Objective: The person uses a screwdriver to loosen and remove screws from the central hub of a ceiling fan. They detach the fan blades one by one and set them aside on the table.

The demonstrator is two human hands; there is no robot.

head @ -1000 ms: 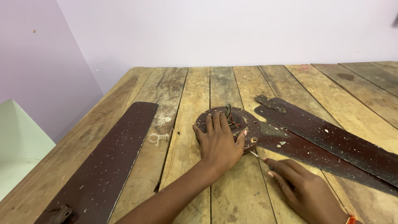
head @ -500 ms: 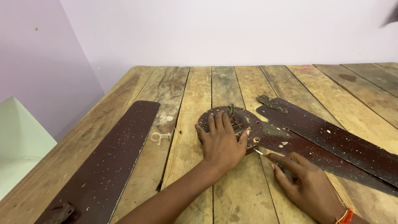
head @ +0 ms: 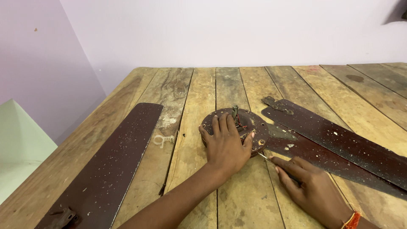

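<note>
Left hand (head: 227,146): laid flat, palm down, on the near half of the round fan hub (head: 235,129), fingers spread a little and pointing away from the person; it presses on the hub and grips nothing. The hub lies on the plank table (head: 190,85), near its middle, with a short stem standing up from its centre just beyond the fingertips.

Right hand (head: 311,186): curled closed around a thin screwdriver (head: 271,161), forefinger stretched along the shaft. The metal tip reaches up and left to the hub's near right edge, where a dark blade (head: 330,161) joins it. The hand rests on the table beside that blade.

A second blade (head: 339,135) lies just behind the first. A third blade (head: 110,161) lies apart, on the left. A small clear clip (head: 163,140) sits between it and the hub.
</note>
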